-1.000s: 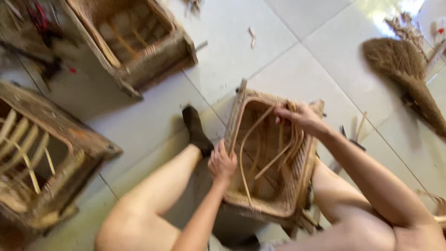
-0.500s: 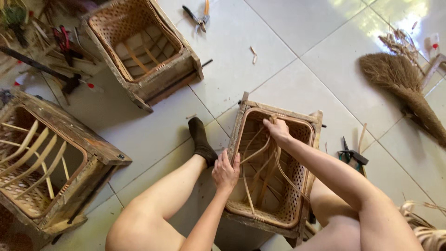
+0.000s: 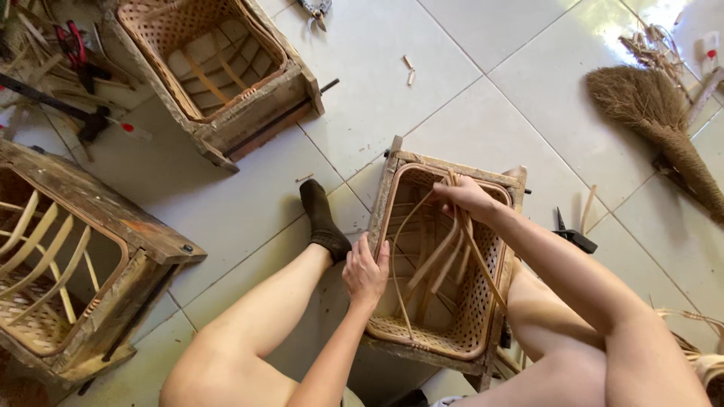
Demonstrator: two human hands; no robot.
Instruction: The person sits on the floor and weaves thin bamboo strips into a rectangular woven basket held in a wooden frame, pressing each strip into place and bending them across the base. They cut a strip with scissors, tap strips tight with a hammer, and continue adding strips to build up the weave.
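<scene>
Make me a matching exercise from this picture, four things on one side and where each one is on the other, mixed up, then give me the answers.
1. left hand
2. right hand
3. broom
4. dark sock

A. on the tiles at far right
B. gripping cane strips at the basket's far rim
C. on the foot left of the basket
D. resting on the basket's left rim

Pairs: 1-D, 2-B, 3-A, 4-C

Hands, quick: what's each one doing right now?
Left hand: open, resting on the basket frame's left rim.
Right hand: closed on the cane strips.
</scene>
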